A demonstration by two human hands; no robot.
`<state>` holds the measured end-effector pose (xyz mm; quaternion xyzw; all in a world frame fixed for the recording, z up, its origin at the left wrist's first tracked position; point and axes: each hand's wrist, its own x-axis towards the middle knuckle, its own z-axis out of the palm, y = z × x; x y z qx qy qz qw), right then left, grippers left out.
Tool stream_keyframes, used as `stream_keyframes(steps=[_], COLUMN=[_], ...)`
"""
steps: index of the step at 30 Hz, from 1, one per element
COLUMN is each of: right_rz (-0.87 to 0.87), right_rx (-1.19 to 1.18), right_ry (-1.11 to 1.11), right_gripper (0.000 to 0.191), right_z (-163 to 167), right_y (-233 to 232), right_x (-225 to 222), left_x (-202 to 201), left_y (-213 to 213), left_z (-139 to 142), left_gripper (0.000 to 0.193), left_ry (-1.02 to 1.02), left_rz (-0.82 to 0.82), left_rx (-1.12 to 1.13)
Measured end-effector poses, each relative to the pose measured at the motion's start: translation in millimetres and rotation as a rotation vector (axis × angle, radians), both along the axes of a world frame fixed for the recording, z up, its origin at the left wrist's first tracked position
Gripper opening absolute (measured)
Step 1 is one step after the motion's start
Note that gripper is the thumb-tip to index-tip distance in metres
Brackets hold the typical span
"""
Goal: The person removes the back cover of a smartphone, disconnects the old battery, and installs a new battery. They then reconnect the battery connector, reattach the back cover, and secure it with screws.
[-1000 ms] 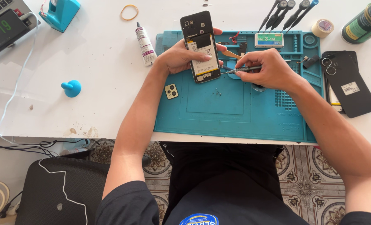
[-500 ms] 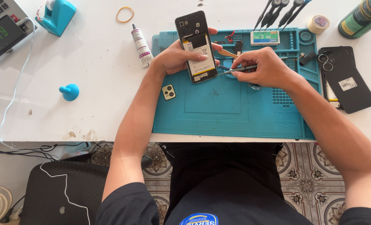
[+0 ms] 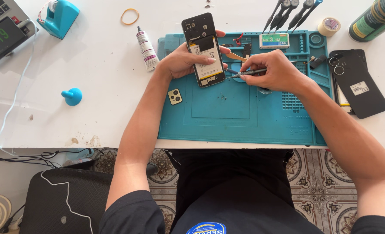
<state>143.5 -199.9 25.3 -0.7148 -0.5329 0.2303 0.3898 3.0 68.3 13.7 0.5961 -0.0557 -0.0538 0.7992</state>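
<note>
Opened phone [image 3: 204, 48], tilted at the mat's [image 3: 240, 117] top edge as before; left hand [image 3: 181, 60] clasps it, right hand [image 3: 272, 69] pinches a screwdriver [image 3: 243, 74], tip now touching its lower edge.

teal mat [image 3: 240, 117], black phone [image 3: 203, 50], white table [image 3: 93, 86], blue knob [image 3: 72, 96].
</note>
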Motion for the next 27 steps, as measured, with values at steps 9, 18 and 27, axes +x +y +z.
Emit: stream_keyframes(steps=[9,18,27], right_rz=[-0.009,0.216,0.152], right_rx=[-0.025,0.084,-0.226], right_ry=[-0.039,-0.453,-0.76], right_gripper=[0.018,0.033,0.044], right_z=[4.1,18.7,21.3], right_y=[-0.1,-2.7,1.5], right_x=[-2.2,-15.7,-39.3], left_x=[0.6,1.0,1.5], left_y=[0.5,0.7,-1.4], left_z=[-0.6,-2.2,-1.2], left_gripper=[0.073,0.073,0.072], left_ry=[-0.01,-0.006,0.005], left_rz=[-0.002,-0.008,0.022], left_rx=[0.015,-0.005,0.031])
